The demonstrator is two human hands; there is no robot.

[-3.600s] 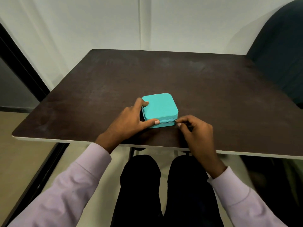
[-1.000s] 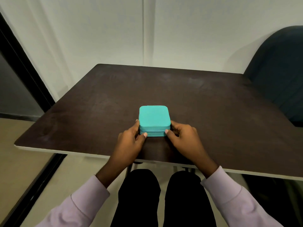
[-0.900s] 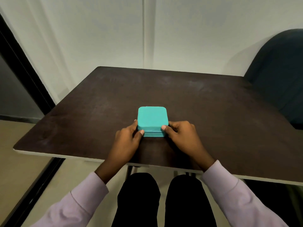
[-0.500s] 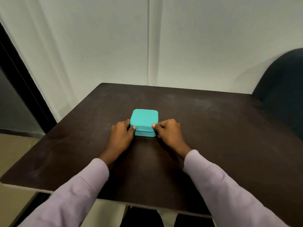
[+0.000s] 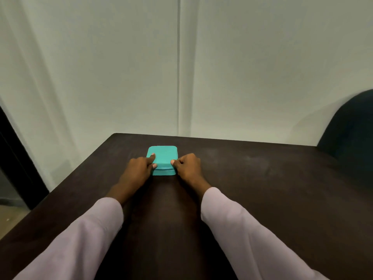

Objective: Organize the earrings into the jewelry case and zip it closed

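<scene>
A teal jewelry case [image 5: 163, 156] lies shut on the dark table [image 5: 262, 178], toward its far edge. No earrings are visible. My left hand [image 5: 139, 168] holds the case's near left corner, with the index finger lying on the lid and the thumb against the front edge. My right hand [image 5: 188, 166] holds the near right corner, its thumb against the case and its other fingers curled beside it. Both arms in pale lilac sleeves stretch forward over the table.
A dark blue chair back [image 5: 351, 134] stands at the table's right far corner. A pale wall runs close behind the table's far edge. At the left is a black door frame [image 5: 12, 158].
After my right hand worked at the zip on the case's front, both hands took the near corners and slid the case away across the table. My arms are now stretched out.
</scene>
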